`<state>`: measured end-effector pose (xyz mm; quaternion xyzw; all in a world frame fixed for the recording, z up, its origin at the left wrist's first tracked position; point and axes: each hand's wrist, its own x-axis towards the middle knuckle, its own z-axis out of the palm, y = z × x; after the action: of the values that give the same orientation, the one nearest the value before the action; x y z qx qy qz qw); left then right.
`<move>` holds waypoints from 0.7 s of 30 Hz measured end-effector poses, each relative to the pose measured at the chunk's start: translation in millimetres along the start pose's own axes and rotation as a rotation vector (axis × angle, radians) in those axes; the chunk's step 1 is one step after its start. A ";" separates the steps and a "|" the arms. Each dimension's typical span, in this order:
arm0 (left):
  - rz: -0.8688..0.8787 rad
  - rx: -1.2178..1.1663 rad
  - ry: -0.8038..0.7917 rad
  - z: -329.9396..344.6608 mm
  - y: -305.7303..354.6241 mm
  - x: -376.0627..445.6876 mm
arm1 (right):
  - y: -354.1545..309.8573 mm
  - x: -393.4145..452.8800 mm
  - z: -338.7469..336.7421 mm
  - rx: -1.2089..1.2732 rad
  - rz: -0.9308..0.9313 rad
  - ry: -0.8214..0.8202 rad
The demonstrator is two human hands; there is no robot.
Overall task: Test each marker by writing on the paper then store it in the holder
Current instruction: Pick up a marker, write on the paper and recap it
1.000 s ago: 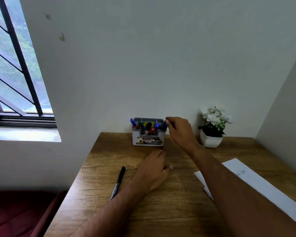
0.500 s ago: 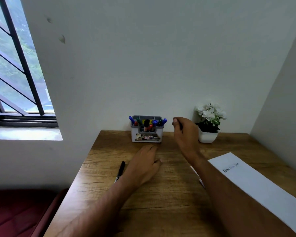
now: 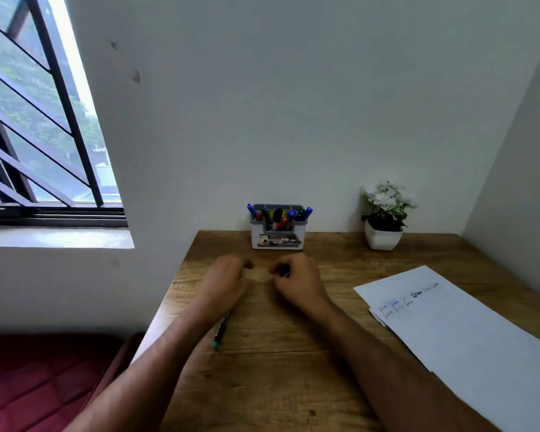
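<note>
We see a brown wood-grain table [image 3: 293, 353] with a matte, streaked top. At twelve o'clock, against the wall, stands the small white-and-grey plastic holder [image 3: 277, 227], boxy with a printed label, bristling with blue, red, green and black capped markers [image 3: 281, 218]. At two o'clock sits a white square pot of white flowers [image 3: 383, 219]. At three o'clock lies the smooth white sheet of paper [image 3: 468, 332], its far end carrying scribbled test words. Our left hand [image 3: 223, 283] is loosely curled above the table centre; we cannot tell whether it holds anything. Our right hand [image 3: 296, 280], just beside it, is curled with fingers pinching something small and dark, blurred. At seven o'clock, partly under our left wrist, lies a slim black marker with a green tip [image 3: 220, 333].
</note>
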<state>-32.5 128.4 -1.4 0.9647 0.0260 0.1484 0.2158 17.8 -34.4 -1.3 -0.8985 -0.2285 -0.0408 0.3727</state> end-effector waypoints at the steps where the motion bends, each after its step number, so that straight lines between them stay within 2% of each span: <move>1: -0.010 0.002 -0.004 -2.8 -3.9 -0.8 | -4.1 -2.4 3.7 0.006 0.009 -0.033; 8: 0.030 0.078 -0.075 -10.1 -15.8 -8.8 | -28.0 -13.7 24.6 0.011 0.034 -0.158; 21: 0.018 0.013 -0.036 -5.2 -14.2 -10.7 | -40.1 -20.0 27.5 -0.124 0.053 -0.100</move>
<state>-44.1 142.1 -5.8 0.9688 0.0142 0.1329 0.2085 -20.4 1.7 0.2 -0.9264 -0.2203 0.0000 0.3054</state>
